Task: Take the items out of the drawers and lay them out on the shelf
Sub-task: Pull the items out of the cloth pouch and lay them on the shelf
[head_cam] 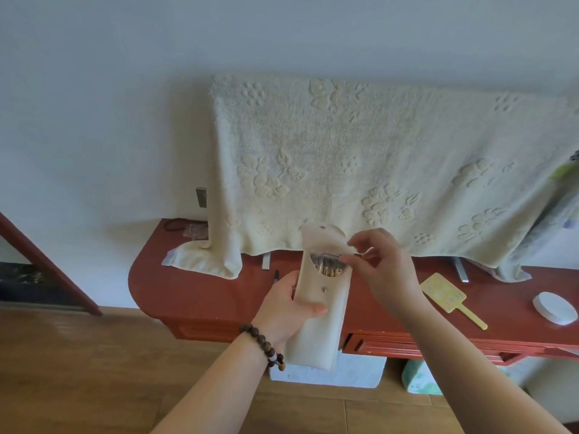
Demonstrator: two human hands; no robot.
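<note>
I hold a long cream pouch (319, 333) upright over the red shelf (194, 292). My left hand (285, 311) grips its lower left side, thumb across the front below a metal snap. My right hand (382, 267) pinches the open flap at the pouch's top right. Brownish stick-like items show in the pouch mouth (329, 264). A yellow paddle-shaped item (445, 292) and a white oval lid or box (554, 308) lie on the shelf to the right. A red drawer (423, 346) below the shelf stands slightly pulled out.
A cream embossed towel (360, 167) drapes over something standing on the shelf, hiding it. A small plastic bag and black cord (191, 230) lie at the shelf's back left. A white box (344, 371) and green pack (419, 377) sit on the wooden floor underneath.
</note>
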